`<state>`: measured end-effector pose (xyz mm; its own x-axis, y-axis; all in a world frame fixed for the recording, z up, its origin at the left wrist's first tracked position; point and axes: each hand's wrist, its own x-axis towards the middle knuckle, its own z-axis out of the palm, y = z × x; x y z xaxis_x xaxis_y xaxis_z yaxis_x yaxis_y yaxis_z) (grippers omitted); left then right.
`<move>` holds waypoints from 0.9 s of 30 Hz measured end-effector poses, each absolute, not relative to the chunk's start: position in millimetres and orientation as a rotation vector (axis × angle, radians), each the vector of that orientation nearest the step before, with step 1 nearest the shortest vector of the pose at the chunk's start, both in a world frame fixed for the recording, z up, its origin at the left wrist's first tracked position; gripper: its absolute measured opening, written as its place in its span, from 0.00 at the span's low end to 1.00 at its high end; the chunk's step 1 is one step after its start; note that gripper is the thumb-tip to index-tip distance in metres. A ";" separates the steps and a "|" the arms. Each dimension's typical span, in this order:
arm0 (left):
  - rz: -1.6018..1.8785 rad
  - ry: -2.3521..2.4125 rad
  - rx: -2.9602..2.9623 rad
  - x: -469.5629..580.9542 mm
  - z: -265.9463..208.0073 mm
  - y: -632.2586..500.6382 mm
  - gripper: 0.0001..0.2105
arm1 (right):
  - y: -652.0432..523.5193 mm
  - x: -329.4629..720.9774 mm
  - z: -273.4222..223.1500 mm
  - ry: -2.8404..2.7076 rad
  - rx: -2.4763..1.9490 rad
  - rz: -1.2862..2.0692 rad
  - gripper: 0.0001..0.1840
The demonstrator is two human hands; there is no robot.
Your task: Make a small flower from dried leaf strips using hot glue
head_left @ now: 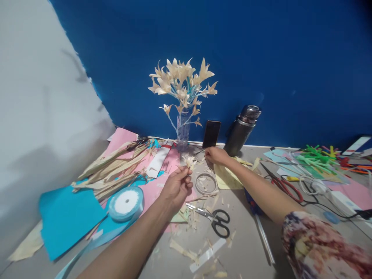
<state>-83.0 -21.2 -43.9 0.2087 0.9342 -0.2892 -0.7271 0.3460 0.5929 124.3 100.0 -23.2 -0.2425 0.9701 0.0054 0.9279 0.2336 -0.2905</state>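
My left hand (177, 186) is closed in a pinch on a small cream flower (190, 162), which looks made of dried husk. Further back, my right hand (216, 155) has its fingers pressed together near the foot of a dark phone (212, 133); whatever they pinch is too small to make out. Behind the hands, a clear vase (183, 133) holds a bunch of similar cream flowers (181, 77) on pale blue stems. Between my forearms lie a roll of tape (206, 183) and black-handled scissors (221, 223), with husk scraps around them.
Dried husk strips (116, 164), blue sheets (68, 221) and a light blue ribbon spool (126, 203) cover the left side. A dark flask (242, 131) stands against the blue wall. To the right are red-handled scissors (286, 188), cables, and green pipe cleaners (316, 159).
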 end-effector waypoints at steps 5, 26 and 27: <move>1.186 0.627 0.336 -82.2 -40.1 -23.2 0.08 | 61.7 128.6 -8.9 -2.098 -1.675 0.509 0.11; 1.017 0.520 0.645 -70.0 -38.2 -40.4 0.12 | -55.1 94.0 -23.3 -1.185 -1.082 1.737 0.18; 1.022 0.534 0.633 -69.2 -38.5 -40.6 0.11 | -55.6 93.5 -24.2 -1.235 -1.131 1.628 0.18</move>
